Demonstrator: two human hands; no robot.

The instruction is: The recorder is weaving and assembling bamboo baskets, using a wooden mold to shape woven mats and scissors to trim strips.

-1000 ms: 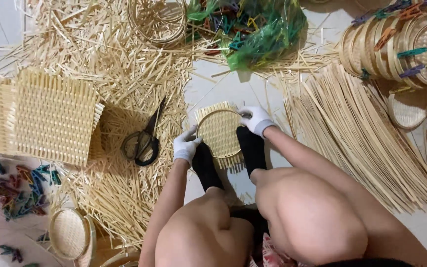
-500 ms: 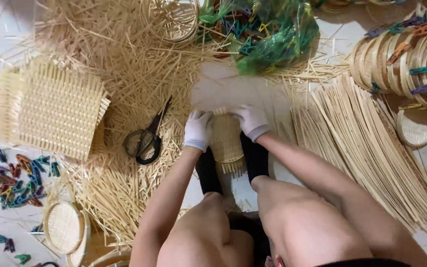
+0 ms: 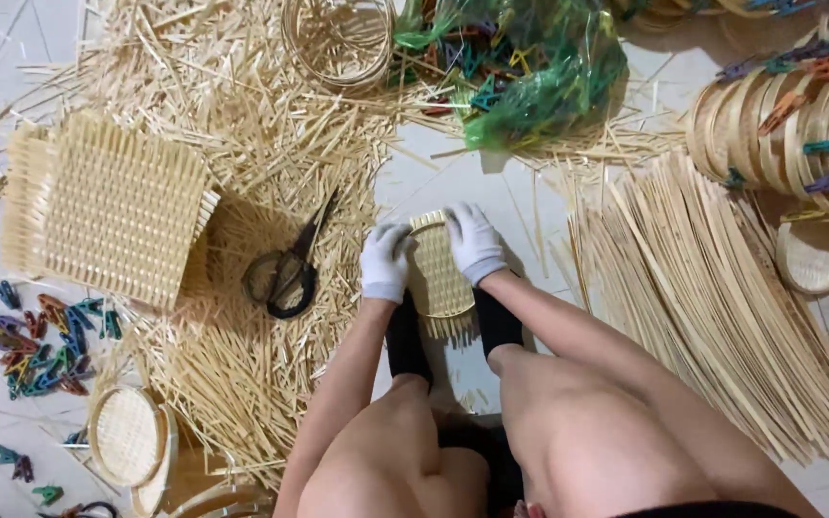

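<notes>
- Woven mat, small and pale, sits at the centre of the frame on the light floor, between your two black-socked feet.
- Your left hand, in a white glove, grips the mat's left edge with the fingers curled over it.
- Your right hand, also in a white glove, clamps the mat's upper right edge, fingers bent over the rim.
- The mat's lower edge ends in a fringe of loose strip ends, just above your feet.
- Black-handled scissors lie just left of your left hand, on a bed of cut straw-coloured strips that covers the upper left and centre left of the frame.
- A stack of larger square woven mats rests at the left, well apart from your hands.
- Coloured clips are scattered at the lower left, beside a small round woven tray.
- A green plastic bag holding more clips lies at the top centre.
- A bundle of long thin strips fans across the right side, near your right forearm.
- Round trays pinned with clips stand stacked on edge at the upper right.
</notes>
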